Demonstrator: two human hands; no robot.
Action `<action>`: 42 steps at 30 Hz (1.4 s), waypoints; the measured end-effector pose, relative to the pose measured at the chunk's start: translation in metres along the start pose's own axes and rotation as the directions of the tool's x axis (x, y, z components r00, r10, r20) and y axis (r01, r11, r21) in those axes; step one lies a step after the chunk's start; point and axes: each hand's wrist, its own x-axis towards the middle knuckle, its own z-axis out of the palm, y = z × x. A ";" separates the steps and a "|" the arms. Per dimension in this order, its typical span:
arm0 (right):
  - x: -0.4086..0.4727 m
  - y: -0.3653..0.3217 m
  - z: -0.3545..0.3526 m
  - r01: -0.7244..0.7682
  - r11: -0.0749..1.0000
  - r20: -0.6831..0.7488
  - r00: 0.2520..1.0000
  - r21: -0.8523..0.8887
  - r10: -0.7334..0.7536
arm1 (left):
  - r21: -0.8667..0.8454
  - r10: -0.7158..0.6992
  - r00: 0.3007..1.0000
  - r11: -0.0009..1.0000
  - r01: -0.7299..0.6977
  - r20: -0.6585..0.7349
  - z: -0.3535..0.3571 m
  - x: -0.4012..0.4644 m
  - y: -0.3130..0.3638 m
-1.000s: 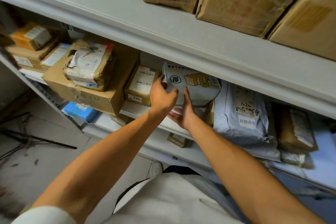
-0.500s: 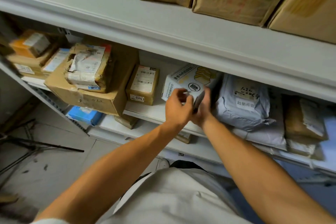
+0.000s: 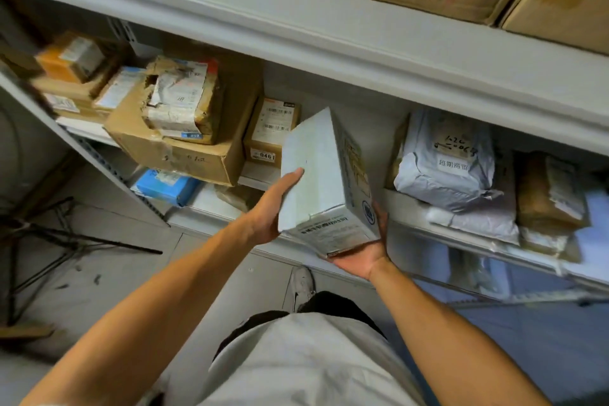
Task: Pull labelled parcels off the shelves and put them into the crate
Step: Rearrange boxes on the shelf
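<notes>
Centre of frame: white printed carton [image 3: 324,181], clear of the middle shelf [image 3: 408,211] and held in the air just in front of its edge. Long axis tilted, running from lower right toward upper left of the frame; plain broad face turned up and left, printed end panel turned down toward the camera. Left hand [image 3: 273,208] laid against the plain face from the left, thumb straight along it, remaining fingers hidden behind the carton. Right hand [image 3: 362,254] cupped palm-up beneath the lower printed end, fingers wrapped up the right side. Grip thus two-sided: load apparently borne from below on the right, steadied on the left. Both hands at the near, lower end, so the bulk of the carton projects up and away from the grip toward the shelf. Crate not in view; direction of carry cannot be told. Flanking the vacated gap: small brown box marked 0461 [image 3: 268,133] at left, grey mailer bag [image 3: 448,161] at right, both resting on the shelf.
</notes>
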 end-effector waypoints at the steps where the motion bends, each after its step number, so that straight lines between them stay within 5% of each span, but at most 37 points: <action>1: -0.005 0.006 0.000 -0.034 0.999 0.007 0.999 0.013 0.034 | -0.030 -0.002 0.999 1.000 0.003 0.037 -0.002 -0.005 -0.004; 4: -0.022 0.011 0.006 -0.034 0.999 0.005 0.999 0.030 0.034 | 0.023 0.006 0.996 1.000 -0.008 0.089 -0.009 -0.022 -0.010; 10: -0.026 -0.003 0.000 0.095 0.957 0.160 0.986 -0.274 -0.052 | 0.243 0.116 0.988 0.960 -0.138 0.105 -0.037 -0.033 -0.012; 16: -0.013 -0.001 0.028 0.196 0.780 0.252 0.966 -0.595 -0.050 | 0.275 0.118 0.991 0.953 -0.130 0.060 -0.055 -0.048 -0.023; 18: -0.014 0.006 0.036 0.200 0.735 0.227 0.972 -0.648 -0.064 | 0.137 0.089 0.995 0.987 -0.083 -0.042 -0.062 -0.050 -0.029; 21: -0.021 0.012 0.041 0.181 0.743 0.240 0.970 -0.645 -0.029 | -0.063 0.019 0.984 0.997 -0.031 -0.179 -0.074 -0.055 -0.034; 25: -0.027 0.022 0.046 0.175 0.784 0.301 0.953 -0.596 0.016 | -0.107 -0.039 0.965 0.994 0.011 -0.261 -0.084 -0.055 -0.042; 34: -0.028 0.022 0.040 0.158 0.717 0.275 0.960 -0.679 0.049 | -0.049 -0.002 0.961 0.999 -0.012 -0.276 -0.089 -0.063 -0.044; 38: -0.026 0.019 0.031 0.132 0.653 0.240 0.968 -0.746 0.078 | 0.114 0.160 0.960 0.984 -0.137 -0.228 -0.088 -0.066 -0.040; 42: -0.025 0.025 0.031 0.064 0.601 0.143 0.986 -0.797 0.084 | 0.194 0.165 0.965 0.973 -0.126 -0.202 -0.095 -0.069 -0.043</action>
